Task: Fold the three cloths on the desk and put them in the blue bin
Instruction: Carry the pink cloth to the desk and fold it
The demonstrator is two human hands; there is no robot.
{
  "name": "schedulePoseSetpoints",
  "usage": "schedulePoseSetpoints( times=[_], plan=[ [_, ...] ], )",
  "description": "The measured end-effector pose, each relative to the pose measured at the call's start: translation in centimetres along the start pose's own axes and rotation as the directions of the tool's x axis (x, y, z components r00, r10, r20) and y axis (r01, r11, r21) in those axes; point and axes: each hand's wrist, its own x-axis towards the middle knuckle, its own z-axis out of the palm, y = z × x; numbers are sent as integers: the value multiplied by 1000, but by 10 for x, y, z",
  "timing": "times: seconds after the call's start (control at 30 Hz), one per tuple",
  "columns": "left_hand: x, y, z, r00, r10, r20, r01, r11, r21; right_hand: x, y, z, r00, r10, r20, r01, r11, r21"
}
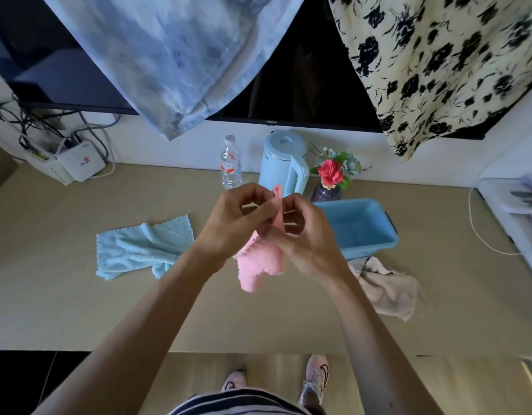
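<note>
Both hands' grip pinching pink cloth (260,265) above beige desk (79,295); blue bin (375,247) right.

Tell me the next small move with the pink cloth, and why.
Probably draw the two hands apart to stretch its top edge flat. The left hand and right hand pinch the pink cloth close together above the desk, so it hangs bunched and unfolded. The blue bin looks empty; the light blue cloth and beige cloth lie crumpled.

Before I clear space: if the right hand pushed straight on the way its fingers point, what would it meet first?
Probably the left hand, since the right hand points left with the pink cloth pinched between them; depth is unclear.
</note>
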Motion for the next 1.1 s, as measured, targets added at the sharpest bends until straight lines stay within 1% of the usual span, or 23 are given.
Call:
schedulePoseSetpoints(
  times=[0.1,0.17,0.33,0.4,0.47,0.53,0.6,0.7,0.8,0.9,0.97,1.0,1.1],
  plan=[
    [-4,-2,-2,1000,20,-7,-20,1000,19,-1,1,0,999,-43,31,43,999,-4],
    [-7,-3,-4,999,27,-31,-26,999,42,-2,3,0,997,-31,64,29,999,29],
    [-14,-4,-13,999,4,-33,-2,999,45,-5,1,2,999,-13,51,9,996,85],
    [-15,-8,-20,999,11,-53,-6,995,95,-5,2,4,999,1,33,-5,994,111],
    [-13,-14,-27,993,49,-104,-26,977,210,-5,5,4,1000,17,-13,-15,993,117],
    [-12,-19,-32,980,125,-156,-63,933,355,-4,9,2,997,-9,-74,15,996,86],
    [-11,-22,-35,966,207,-156,-110,873,475,-3,10,-3,993,-25,-119,25,1000,-3],
    [-9,-27,-39,952,304,-26,-225,758,613,-2,9,-11,989,-9,-145,-6,995,-104],
    [-6,-31,-44,946,300,120,-296,656,694,-2,8,-20,992,27,-121,-46,986,-162],
    [-3,-34,-49,940,280,196,-325,559,763,0,8,-27,997,19,-79,-39,962,-269],
    [0,-38,-52,946,261,194,-305,506,807,2,12,-34,999,9,-53,-28,930,-367],
    [2,-40,-53,950,256,181,-289,491,822,4,15,-37,999,24,-30,-34,920,-390],
    [6,-46,-58,957,252,142,-251,481,840,6,24,-43,999,42,-2,-39,906,-422]
  ],
)
